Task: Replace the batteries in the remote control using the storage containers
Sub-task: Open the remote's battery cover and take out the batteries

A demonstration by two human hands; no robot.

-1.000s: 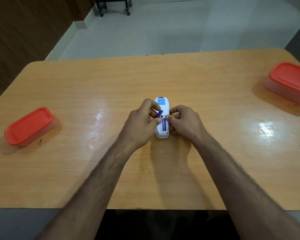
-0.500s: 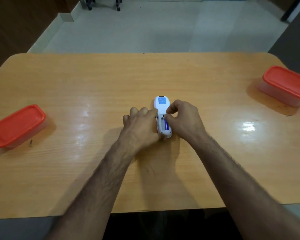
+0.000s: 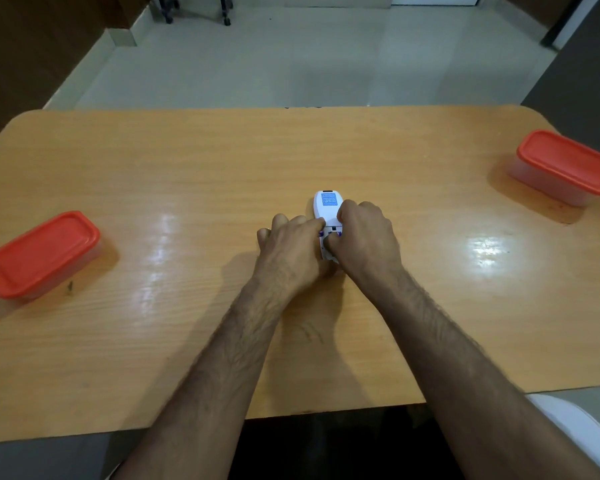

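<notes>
A white remote control (image 3: 327,206) lies face down at the middle of the wooden table (image 3: 222,161), with a blue label near its far end. Its battery bay is uncovered, and the purple ends of batteries (image 3: 329,233) show between my fingers. My left hand (image 3: 291,247) presses against the remote's left side. My right hand (image 3: 364,237) grips its right side, thumb over the bay. A red-lidded storage container (image 3: 42,252) sits at the left. A second red-lidded container (image 3: 565,166) sits at the far right. Both lids are on.
The table's near edge runs just below my forearms. Beyond the far edge is a tiled floor with chair legs on castors (image 3: 196,10). A small dark mark (image 3: 70,286) lies beside the left container.
A purple battery that my left fingers held tilted above the bay now lies down in it. Both hands have closed in over the remote's lower half.
</notes>
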